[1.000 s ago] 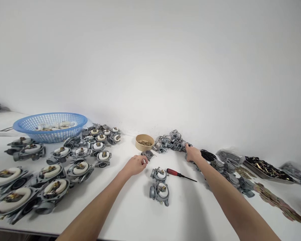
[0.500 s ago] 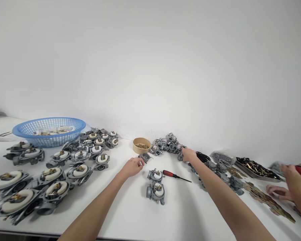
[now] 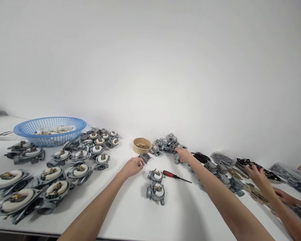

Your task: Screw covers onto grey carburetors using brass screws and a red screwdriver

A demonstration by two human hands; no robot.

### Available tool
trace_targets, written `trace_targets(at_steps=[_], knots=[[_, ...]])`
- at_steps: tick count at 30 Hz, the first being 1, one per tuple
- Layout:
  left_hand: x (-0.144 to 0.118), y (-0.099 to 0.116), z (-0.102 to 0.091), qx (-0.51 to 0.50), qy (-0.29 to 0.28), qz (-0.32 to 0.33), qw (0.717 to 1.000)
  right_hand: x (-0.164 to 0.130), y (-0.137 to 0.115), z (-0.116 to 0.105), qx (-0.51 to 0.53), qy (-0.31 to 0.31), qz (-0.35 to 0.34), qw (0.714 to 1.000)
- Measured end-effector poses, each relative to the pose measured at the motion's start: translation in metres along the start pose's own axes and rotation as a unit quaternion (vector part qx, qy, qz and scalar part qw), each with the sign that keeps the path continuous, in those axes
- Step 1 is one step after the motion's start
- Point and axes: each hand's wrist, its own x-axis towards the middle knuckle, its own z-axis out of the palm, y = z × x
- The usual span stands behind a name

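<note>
Now my left hand (image 3: 132, 166) pinches a small metal part (image 3: 144, 157) at mid-frame to steady it (barely lifted), while my right hand (image 3: 183, 155) closes on a carburetor body (image 3: 177, 158) from the pile (image 3: 167, 145).

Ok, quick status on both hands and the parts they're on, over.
Left hand pinching a small grey metal part on the table. Right hand gripping a carburetor body at the pile. Screwdriver lies between them; a co-worker's hands work far right.

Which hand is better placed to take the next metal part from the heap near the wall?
Right. The right hand already touches a grey part at the edge of the heap of metal parts, while the left hand rests at a small part before the beige bowl.
</note>
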Motion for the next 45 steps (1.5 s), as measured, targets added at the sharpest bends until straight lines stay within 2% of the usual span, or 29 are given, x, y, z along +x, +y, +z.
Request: trace_targets(at_steps=[4,7,14,22,32,45], knots=[[0.001,-0.002,0.000,-0.002,-0.004,-0.002,1.000,0.000,-0.023,-0.004,-0.015,-0.004,-0.046,0.999],[0.001,-0.002,-0.001,-0.003,-0.006,-0.003,1.000,-0.001,-0.030,-0.009,-0.008,-0.007,-0.071,0.997],[-0.001,0.001,-0.003,-0.011,-0.008,-0.005,1.000,-0.009,-0.002,-0.027,0.091,-0.016,-0.080,0.993],[0.001,-0.001,-0.003,-0.025,-0.016,-0.002,1.000,-0.027,0.016,-0.031,0.208,-0.045,-0.107,0.971],[0.001,-0.001,-0.004,-0.041,-0.022,-0.005,0.999,-0.048,0.038,-0.032,0.236,-0.070,-0.087,0.965],[0.001,0.005,-0.007,-0.061,-0.028,-0.019,0.998,-0.054,0.037,-0.030,0.244,-0.026,-0.098,0.964]])
